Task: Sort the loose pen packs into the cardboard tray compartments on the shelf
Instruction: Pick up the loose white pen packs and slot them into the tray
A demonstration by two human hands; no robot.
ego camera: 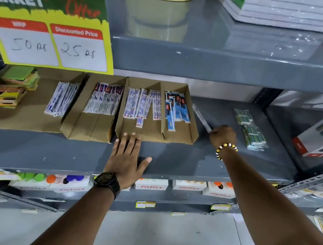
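Note:
Two-compartment cardboard tray [193,133] stands on the grey shelf; its left compartment holds white pen packs [143,105], its right one blue pen packs [177,109]. A second tray [75,127] to its left holds white and purple packs [104,98]. Further left, white packs [62,99] lie on flat cardboard. My left hand [128,158] rests flat on the shelf, fingers spread, fingertips at the tray's front edge. My right hand [222,135] is to the right of the tray, shut on a clear loose pen pack [201,116] that points up and left.
Green plastic-wrapped packs [251,129] lie on the shelf right of my right hand. Sticky-note stacks [12,87] sit far left. A yellow price sign [51,36] hangs from the upper shelf. Boxes [318,138] sit at far right, small cartons [151,185] on the shelf below.

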